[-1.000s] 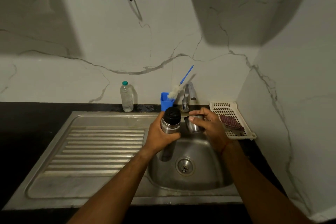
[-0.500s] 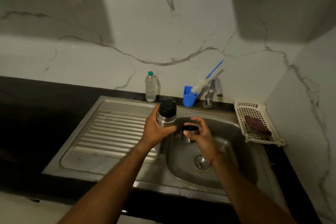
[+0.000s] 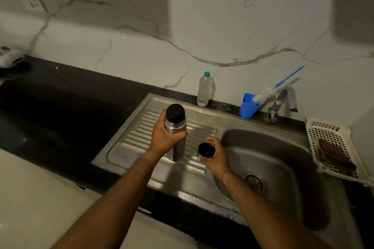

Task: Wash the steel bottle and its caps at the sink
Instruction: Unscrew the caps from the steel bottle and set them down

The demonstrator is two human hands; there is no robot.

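Head view, shift: both hands have come left from over the steel sink basin (image 3: 273,147) and now hang above the ribbed steel draining board (image 3: 141,137). Our own viewpoint has swung left with them.
Left hand: the left hand (image 3: 164,137) wraps the upper half of the brushed-steel cylindrical bottle (image 3: 175,125), which is upright. Its base is low over the ribs, but we cannot tell if it touches them. The black screw stopper (image 3: 175,111) is on.
Right hand: the right hand (image 3: 215,155) has its fingers curled round the small round steel cup-cap (image 3: 206,149), dark mouth up. It is just beside the bottle, apart from it.
Meaning: we judge the outer cap is off and about to be parked. The stopper is not yet removed. No water shows at the curved chrome tap (image 3: 283,101).
Edges: the basin lip lies just right of the cap. The board's raised rim is on the left, with the black stone surface (image 3: 60,107) beyond.
Open room: the ribs left of and behind the bottle offer room.
Back ledge: a clear plastic bottle with teal cap (image 3: 204,91) and a blue plastic cup (image 3: 248,107) holding a white bottle brush (image 3: 263,95).
Far right: a white perforated plastic basket (image 3: 327,133).
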